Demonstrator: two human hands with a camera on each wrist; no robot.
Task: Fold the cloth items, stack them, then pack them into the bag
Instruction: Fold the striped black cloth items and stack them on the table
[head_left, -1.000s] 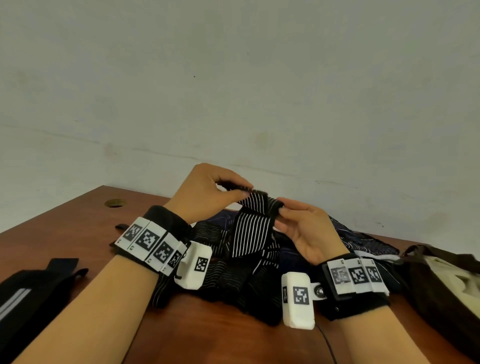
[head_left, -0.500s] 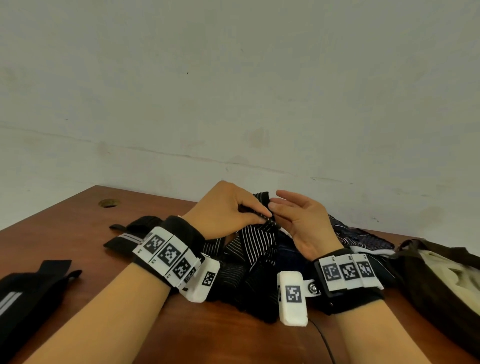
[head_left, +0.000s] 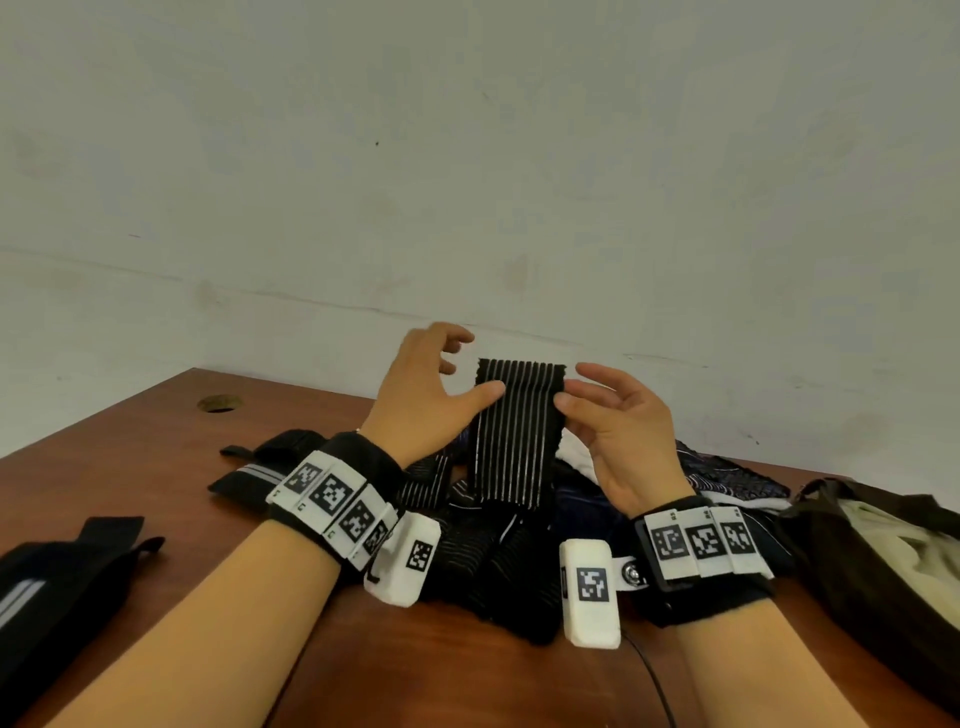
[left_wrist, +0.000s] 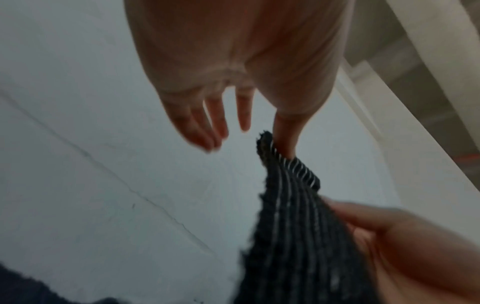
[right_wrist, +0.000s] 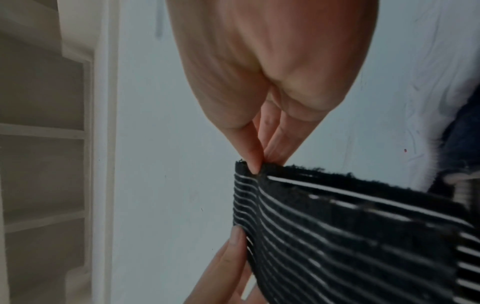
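Progress: the striped cloth (head_left: 514, 431), bunched between the hands a second ago, is now pulled flat and upright above the pile (head_left: 498, 566) on the counter (head_left: 156, 447), so it looks ready for folding. Left hand (head_left: 421, 400) and right hand (head_left: 618, 436) each pinch a top edge, other fingers spread loose.

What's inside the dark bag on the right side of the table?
The dark bag lies open, showing crumpled cream-coloured fabric inside. Whether that is lining or a packed item, and anything beneath it, cannot be seen.
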